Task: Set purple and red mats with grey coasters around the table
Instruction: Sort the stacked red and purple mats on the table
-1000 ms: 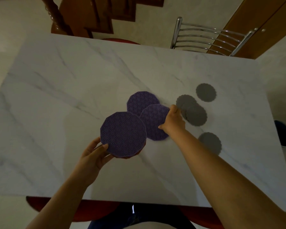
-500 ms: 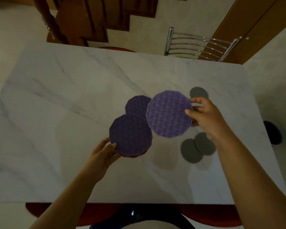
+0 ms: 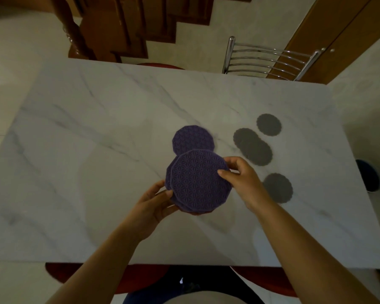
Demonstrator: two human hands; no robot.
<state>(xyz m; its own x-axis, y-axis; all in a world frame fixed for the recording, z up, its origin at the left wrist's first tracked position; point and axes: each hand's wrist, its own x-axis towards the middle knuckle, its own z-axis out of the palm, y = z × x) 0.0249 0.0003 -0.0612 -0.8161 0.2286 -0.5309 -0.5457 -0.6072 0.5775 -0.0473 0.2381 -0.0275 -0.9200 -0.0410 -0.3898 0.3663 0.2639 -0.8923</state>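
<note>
Two hands share the stack (image 3: 168,178) of mats above the middle of the worktop (image 3: 86,150). The left hand (image 3: 154,205) grips it from the near-left, thumb on the upper edge and fingers curled beneath. The right hand (image 3: 239,178) pinches the right rim of the top mat (image 3: 198,181), thumb over and fingers under, and this purple mat lies nearly square on the rest. A thin reddish rim at the stack's near edge suggests a red mat underneath, though it is too slight to be sure.

The relation that counts is this: the lone mat (image 3: 192,140), purple and flat on the worktop, lies straight ahead of the stack, its near edge hidden under the top mat. It is many-sided and nearly round, so no long axis governs the reach. The right hand is a little nearer to it.

Four grey coasters (image 3: 268,124) lie to the right of the mats, two of them overlapping, all on the right hand's side and well apart from the left. The right hand, once free, looks better placed for the next pick.
</note>
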